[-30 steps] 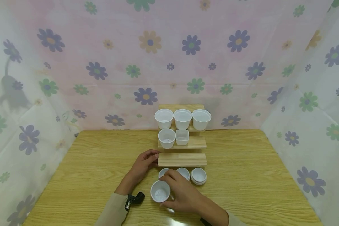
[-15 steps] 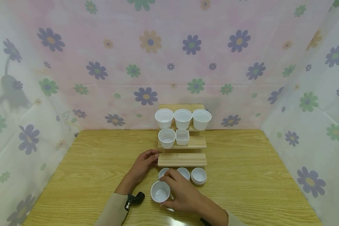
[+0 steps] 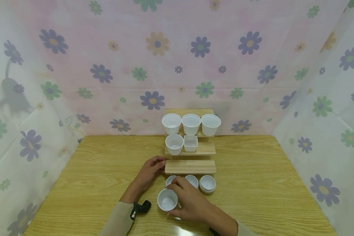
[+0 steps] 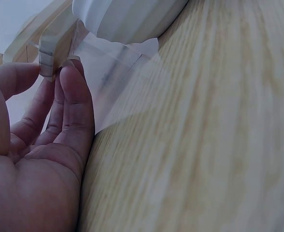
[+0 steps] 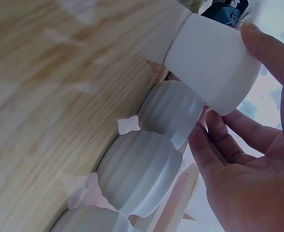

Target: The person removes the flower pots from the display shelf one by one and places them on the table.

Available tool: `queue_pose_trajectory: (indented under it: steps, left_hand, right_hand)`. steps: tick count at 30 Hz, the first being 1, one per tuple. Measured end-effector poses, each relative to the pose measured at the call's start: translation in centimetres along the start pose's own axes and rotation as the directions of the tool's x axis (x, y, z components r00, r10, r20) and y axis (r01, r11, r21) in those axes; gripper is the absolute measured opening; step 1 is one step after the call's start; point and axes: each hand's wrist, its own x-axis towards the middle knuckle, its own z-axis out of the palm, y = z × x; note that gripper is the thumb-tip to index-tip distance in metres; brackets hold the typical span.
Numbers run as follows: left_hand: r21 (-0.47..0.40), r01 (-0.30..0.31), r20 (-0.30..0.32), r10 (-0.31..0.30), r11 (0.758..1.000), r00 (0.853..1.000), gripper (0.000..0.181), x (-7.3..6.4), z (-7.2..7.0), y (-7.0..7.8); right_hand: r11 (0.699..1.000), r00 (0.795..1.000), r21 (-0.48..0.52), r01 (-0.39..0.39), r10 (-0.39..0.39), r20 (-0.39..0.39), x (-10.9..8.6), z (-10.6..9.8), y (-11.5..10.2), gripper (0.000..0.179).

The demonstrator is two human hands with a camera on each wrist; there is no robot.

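Note:
A white round pot [image 3: 167,200] stands at the table's front, with my right hand [image 3: 191,200] gripping it between thumb and fingers. In the right wrist view the smooth white pot [image 5: 212,63] has the thumb on one side and the fingers on the other. My left hand [image 3: 149,170] holds the left end of the lowest board [image 3: 190,167] of a tiered wooden stand. Seen from the left wrist, the thumb and fingertips pinch that board's corner [image 4: 52,48]. Behind my right hand, ribbed white pots [image 3: 207,183] form a row, partly hidden by it.
Three round white pots [image 3: 191,124] line an upper tier of the stand. A tier below carries another round pot [image 3: 174,144] and a square one [image 3: 190,143]. The wooden table [image 3: 253,183] meets a flowered cloth backdrop [image 3: 177,75] behind the stand.

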Motion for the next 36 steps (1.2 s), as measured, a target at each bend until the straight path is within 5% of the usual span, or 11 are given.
queue_pose_trajectory:
  steps: [24,36]
  left_hand:
    - [0.003,-0.008,0.005,0.008,1.000,1.000,0.038,0.1,-0.1,-0.2]
    - [-0.006,-0.007,0.006,0.007,1.000,1.000,0.039,-0.1,0.0,0.0]
  right_hand:
    - [0.998,0.999,0.050,0.043,-0.042,-0.011,0.1,-0.4,0.2,0.070]
    - [0.999,1.000,0.043,-0.005,0.005,-0.010,0.3,-1.8,0.3,0.071]
